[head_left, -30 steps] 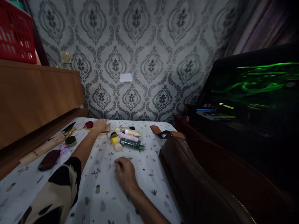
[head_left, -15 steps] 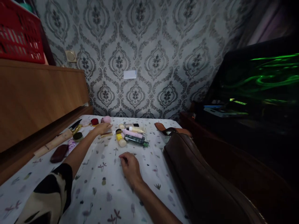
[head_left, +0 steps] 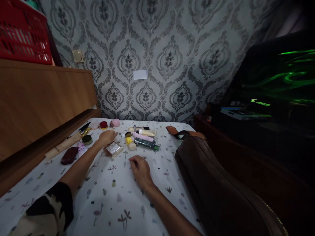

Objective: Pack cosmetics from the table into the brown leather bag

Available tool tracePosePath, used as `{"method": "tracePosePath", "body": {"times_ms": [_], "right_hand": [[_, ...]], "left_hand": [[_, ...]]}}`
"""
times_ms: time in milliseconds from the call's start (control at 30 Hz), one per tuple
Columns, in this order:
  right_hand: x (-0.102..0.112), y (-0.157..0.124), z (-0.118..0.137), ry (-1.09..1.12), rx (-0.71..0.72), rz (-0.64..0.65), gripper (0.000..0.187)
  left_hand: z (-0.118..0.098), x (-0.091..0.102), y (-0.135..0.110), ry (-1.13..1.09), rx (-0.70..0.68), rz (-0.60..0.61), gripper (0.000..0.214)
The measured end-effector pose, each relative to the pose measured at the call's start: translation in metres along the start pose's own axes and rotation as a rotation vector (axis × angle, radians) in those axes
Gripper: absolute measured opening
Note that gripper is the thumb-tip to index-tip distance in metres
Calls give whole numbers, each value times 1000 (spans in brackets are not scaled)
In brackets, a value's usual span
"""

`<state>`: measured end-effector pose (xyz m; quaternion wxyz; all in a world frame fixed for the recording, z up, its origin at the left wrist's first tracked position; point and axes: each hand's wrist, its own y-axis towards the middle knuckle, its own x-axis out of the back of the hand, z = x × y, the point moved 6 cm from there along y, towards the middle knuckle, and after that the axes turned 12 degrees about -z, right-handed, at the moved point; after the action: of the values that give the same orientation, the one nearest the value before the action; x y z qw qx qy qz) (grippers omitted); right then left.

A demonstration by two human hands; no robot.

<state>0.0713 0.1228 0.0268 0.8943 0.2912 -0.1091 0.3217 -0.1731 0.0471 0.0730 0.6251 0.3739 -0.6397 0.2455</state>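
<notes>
My left hand reaches across a white patterned tablecloth and grips a small square compact with a glittery lid, which hangs tilted just below the hand. My right hand rests on the cloth nearer to me, fingers loosely curled with nothing visible in them. Just beyond the hands lies a cluster of cosmetics: a pink tube, a dark green tube, a yellow-capped bottle and a cream tube.
A brown leather bag with a strap lies on the right. Along the left edge lie a maroon case, a dark green pot, a wooden-handled tool, a red pot and a pink sponge. A wooden headboard stands left.
My left hand has drawn back toward me from the far items, now carrying the glittery compact. The right hand has stayed put on the cloth. The camera has shifted slightly.
</notes>
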Motion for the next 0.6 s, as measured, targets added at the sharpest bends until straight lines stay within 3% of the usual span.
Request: {"method": "tracePosePath", "body": {"times_ms": [267,467,600], "right_hand": [[1,1,0,19,17,-11,24],[3,3,-7,126,-40,-77,23],[5,6,-14,172,-88,-110,27]], "left_hand": [[-2,3,-34,-177,0,35,38],[1,-6,-70,-431,58,224,41],[-8,-5,-103,-614,48,326,55]]}}
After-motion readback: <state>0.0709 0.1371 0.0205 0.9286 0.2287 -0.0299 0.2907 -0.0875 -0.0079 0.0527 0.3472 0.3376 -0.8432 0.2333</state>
